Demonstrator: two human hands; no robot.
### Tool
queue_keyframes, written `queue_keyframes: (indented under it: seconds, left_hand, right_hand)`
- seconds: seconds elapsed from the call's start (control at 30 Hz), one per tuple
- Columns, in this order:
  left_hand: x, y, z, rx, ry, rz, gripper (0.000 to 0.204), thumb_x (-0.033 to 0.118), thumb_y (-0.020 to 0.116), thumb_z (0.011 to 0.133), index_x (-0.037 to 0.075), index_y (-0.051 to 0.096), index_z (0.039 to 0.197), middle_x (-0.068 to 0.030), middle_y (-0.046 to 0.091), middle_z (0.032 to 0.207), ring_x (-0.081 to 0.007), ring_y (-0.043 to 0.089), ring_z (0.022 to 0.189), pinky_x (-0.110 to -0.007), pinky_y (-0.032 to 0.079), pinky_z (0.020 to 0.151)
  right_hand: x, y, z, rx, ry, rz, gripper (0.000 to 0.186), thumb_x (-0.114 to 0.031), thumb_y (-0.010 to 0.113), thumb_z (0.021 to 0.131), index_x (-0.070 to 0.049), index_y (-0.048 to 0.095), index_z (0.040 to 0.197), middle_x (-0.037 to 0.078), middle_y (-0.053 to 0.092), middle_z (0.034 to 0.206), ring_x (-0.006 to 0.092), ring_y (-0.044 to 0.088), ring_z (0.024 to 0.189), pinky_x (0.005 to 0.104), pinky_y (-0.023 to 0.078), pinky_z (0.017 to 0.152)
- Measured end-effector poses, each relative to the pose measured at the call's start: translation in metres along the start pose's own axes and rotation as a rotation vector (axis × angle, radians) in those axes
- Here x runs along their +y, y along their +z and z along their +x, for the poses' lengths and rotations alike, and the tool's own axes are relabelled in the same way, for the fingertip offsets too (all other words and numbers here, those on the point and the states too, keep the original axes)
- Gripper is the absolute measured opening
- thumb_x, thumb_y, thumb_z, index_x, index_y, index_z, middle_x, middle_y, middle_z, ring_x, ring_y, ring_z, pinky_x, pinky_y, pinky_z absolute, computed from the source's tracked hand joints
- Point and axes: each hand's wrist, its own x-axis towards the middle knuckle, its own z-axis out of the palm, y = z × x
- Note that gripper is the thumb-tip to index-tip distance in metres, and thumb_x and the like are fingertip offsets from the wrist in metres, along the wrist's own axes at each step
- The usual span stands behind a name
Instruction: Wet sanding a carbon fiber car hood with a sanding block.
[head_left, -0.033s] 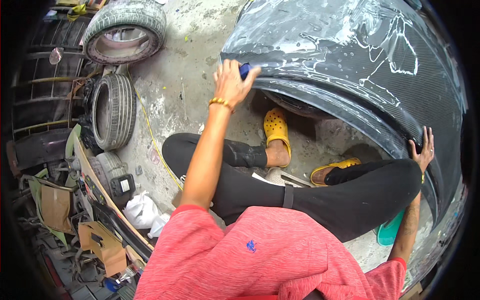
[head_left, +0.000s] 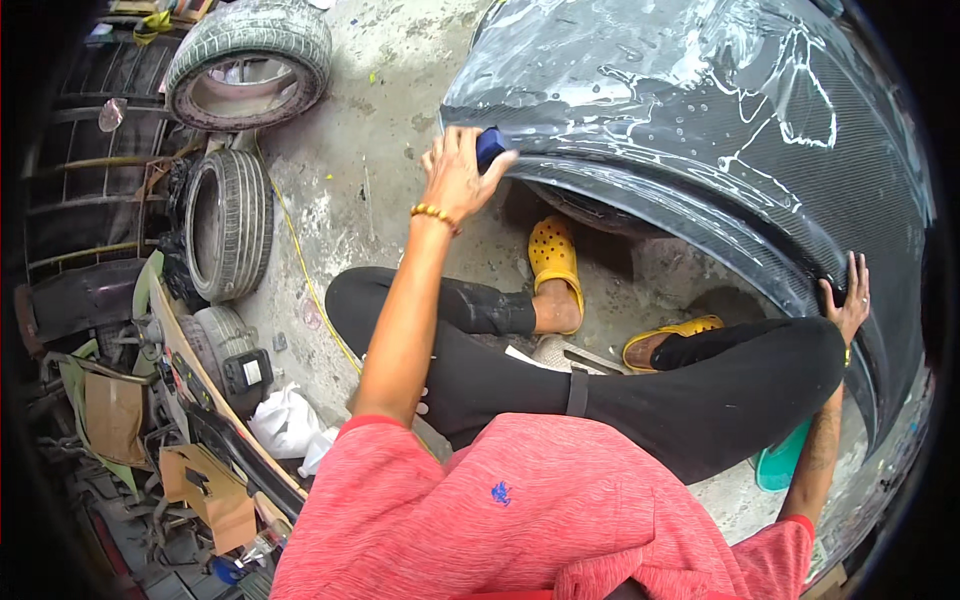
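Observation:
A large curved dark panel [head_left: 680, 90] with a woven carbon-like surface, streaked with glossy wet whitish runs, fills the upper right. My left hand [head_left: 458, 170] grips a dark blue block [head_left: 492, 150] against the panel's left end, near its front lip. My right hand [head_left: 848, 298] lies with fingers spread on the panel's right part, beside a long raised edge. I sit with legs bent under the panel's near edge; my yellow clogs [head_left: 553, 250] rest on the concrete below it. A dark round object under the panel is mostly hidden.
Two tyres [head_left: 235, 225] lie at the left on the concrete floor [head_left: 355, 200], beside a yellow cord. Dark car parts, cardboard [head_left: 205, 490] and a white bag [head_left: 285, 425] crowd the lower left. A teal sandal [head_left: 780, 460] lies by my right thigh.
My left hand and the blue block have shifted slightly down, the wrist a little leftward. My right hand stays in place.

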Motion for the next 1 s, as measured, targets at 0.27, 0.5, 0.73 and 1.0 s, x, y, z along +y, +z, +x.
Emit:
queue_keyframes:
  seconds: [0.27, 0.5, 0.73, 1.0]
  left_hand:
    - [-0.050, -0.022, -0.028, -0.071, 0.117, -0.331, 0.056, 0.022, 0.078, 0.088, 0.014, 0.064, 0.142, -0.0170, 0.060, 0.109, -0.0341, 0.056, 0.103, -0.045, 0.048, 0.094]
    - [-0.021, -0.002, -0.058, 0.106, -0.142, -0.329, 0.044, 0.024, 0.081, 0.085, 0.016, 0.075, 0.128, -0.0130, 0.059, 0.107, -0.0304, 0.054, 0.102, -0.045, 0.042, 0.097]
    - [-0.049, 0.016, -0.058, 0.234, -0.160, -0.383, 0.044, 0.030, 0.079, 0.089, 0.018, 0.074, 0.131, -0.0138, 0.059, 0.105, -0.0332, 0.056, 0.098, -0.047, 0.043, 0.096]
    - [-0.034, 0.019, -0.045, 0.225, -0.211, -0.191, 0.039, 0.028, 0.065, 0.100, 0.015, 0.070, 0.136, -0.0190, 0.056, 0.108, -0.0370, 0.054, 0.106, -0.050, 0.042, 0.101]
  right_hand:
    - [-0.002, -0.001, 0.002, -0.016, -0.008, -0.025, 0.075, -0.051, 0.072, 0.092, -0.022, 0.048, 0.156, 0.005, 0.044, 0.163, 0.0318, 0.044, 0.147, 0.0477, 0.037, 0.117]
    - [0.002, -0.001, 0.002, -0.010, -0.054, -0.027, 0.068, -0.040, 0.072, 0.095, -0.021, 0.049, 0.156, 0.007, 0.046, 0.161, 0.0336, 0.046, 0.145, 0.0471, 0.039, 0.115]
    - [0.003, 0.001, -0.001, -0.022, -0.010, -0.090, 0.072, -0.047, 0.073, 0.093, -0.024, 0.048, 0.156, 0.004, 0.045, 0.162, 0.0341, 0.046, 0.145, 0.0489, 0.039, 0.116]
    - [0.005, 0.003, -0.002, 0.000, -0.011, -0.091, 0.073, -0.051, 0.070, 0.094, -0.024, 0.047, 0.157, 0.003, 0.043, 0.164, 0.0318, 0.043, 0.148, 0.0481, 0.036, 0.118]
